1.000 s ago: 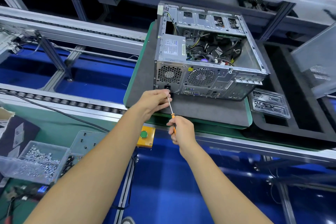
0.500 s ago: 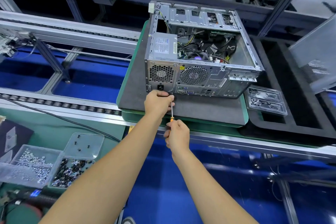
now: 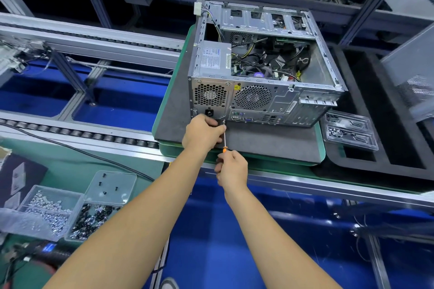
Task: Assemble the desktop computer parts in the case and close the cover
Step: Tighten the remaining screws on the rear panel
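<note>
On the grey mat (image 3: 270, 143) of the green-edged pallet (image 3: 321, 148) the computer case (image 3: 263, 70) lies on its side with its open face upward, the cover not yet fitted; a perforated metal panel (image 3: 413, 73) at the right edge may be that cover, though I cannot be sure; inside the case, the power supply (image 3: 212, 60) sits at the rear left corner beside a tangle of cables (image 3: 265, 61); the step in hand looks to be fastening the power supply at the rear panel, near its lower right corner; the left hand (image 3: 202, 132) is curled against that panel just below the power socket (image 3: 209, 112), its fingertips steadying the shaft close to the tip; whether they also pinch a screw I cannot tell; the right hand (image 3: 232, 168) is wrapped round the orange handle of the screwdriver (image 3: 224, 138), whose tip meets the panel; the next move likely calls for keeping the shaft square to the hole, pressing lightly and turning; more screws wait in the clear boxes (image 3: 58, 211) at lower left.
</note>
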`<state>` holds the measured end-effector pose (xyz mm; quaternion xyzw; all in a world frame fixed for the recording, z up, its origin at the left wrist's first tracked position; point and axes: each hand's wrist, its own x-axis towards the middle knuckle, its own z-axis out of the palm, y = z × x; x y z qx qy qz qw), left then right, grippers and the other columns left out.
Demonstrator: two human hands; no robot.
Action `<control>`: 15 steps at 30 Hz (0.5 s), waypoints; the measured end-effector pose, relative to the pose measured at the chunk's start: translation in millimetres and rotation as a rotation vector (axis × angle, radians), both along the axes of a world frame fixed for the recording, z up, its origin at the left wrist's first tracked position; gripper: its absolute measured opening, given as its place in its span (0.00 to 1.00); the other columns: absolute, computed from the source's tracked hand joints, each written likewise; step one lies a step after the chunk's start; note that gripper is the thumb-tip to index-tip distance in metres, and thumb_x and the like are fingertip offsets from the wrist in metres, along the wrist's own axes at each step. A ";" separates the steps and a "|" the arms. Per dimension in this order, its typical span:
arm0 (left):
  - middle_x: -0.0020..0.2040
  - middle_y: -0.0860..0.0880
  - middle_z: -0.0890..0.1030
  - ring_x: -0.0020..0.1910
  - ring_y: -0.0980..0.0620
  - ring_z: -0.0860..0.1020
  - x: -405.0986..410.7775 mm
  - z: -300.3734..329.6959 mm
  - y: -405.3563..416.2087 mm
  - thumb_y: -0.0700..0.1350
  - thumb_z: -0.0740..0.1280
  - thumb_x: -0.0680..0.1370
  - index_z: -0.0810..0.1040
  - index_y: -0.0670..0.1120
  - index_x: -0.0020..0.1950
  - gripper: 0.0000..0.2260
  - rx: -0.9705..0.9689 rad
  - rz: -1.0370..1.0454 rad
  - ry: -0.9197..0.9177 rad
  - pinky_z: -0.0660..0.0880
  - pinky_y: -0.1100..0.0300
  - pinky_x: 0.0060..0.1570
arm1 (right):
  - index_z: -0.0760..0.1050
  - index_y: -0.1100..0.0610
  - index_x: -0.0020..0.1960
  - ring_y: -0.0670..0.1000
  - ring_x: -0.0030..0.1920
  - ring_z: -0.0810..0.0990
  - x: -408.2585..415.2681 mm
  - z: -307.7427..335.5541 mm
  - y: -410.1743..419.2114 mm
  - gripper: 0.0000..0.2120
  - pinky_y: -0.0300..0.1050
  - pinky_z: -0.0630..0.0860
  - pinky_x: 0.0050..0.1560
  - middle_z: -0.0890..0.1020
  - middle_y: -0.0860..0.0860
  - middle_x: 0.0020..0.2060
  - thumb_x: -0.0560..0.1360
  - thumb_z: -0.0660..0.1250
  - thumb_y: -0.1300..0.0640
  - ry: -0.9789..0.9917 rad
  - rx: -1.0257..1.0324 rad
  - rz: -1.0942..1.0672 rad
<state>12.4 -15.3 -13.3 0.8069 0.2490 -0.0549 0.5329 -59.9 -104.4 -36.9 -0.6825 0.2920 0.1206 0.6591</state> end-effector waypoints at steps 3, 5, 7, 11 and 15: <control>0.32 0.54 0.85 0.34 0.57 0.85 -2.4 3.1 2.4 0.55 0.74 0.75 0.84 0.53 0.41 0.07 0.073 -0.053 0.033 0.84 0.50 0.44 | 0.76 0.57 0.41 0.51 0.27 0.68 3.0 -0.4 0.7 0.12 0.46 0.63 0.30 0.75 0.50 0.24 0.82 0.61 0.58 0.012 -0.012 -0.003; 0.31 0.54 0.84 0.34 0.56 0.85 -2.6 5.4 2.3 0.56 0.74 0.75 0.86 0.53 0.40 0.09 0.079 -0.066 0.050 0.85 0.51 0.44 | 0.76 0.57 0.40 0.51 0.28 0.68 3.8 0.0 0.7 0.12 0.45 0.63 0.30 0.75 0.50 0.23 0.81 0.62 0.58 0.021 -0.009 -0.011; 0.31 0.53 0.84 0.34 0.55 0.85 -2.6 6.6 2.3 0.55 0.74 0.75 0.86 0.53 0.41 0.08 0.074 -0.062 0.054 0.84 0.51 0.44 | 0.77 0.58 0.40 0.51 0.28 0.68 4.8 0.7 0.7 0.11 0.46 0.63 0.30 0.76 0.49 0.22 0.80 0.62 0.58 0.028 0.000 -0.026; 0.30 0.53 0.84 0.34 0.57 0.84 -2.8 7.4 2.6 0.56 0.73 0.76 0.87 0.53 0.43 0.08 0.094 -0.054 0.067 0.84 0.52 0.46 | 0.79 0.58 0.39 0.52 0.28 0.69 6.0 2.1 2.8 0.11 0.46 0.63 0.30 0.77 0.50 0.23 0.79 0.64 0.57 0.035 0.002 -0.054; 0.30 0.54 0.84 0.36 0.58 0.84 -0.3 8.8 1.8 0.58 0.74 0.75 0.86 0.54 0.41 0.09 0.113 -0.058 0.091 0.83 0.52 0.48 | 0.78 0.58 0.39 0.52 0.28 0.69 5.6 2.0 3.3 0.12 0.47 0.63 0.31 0.77 0.50 0.24 0.79 0.64 0.57 0.035 0.008 -0.068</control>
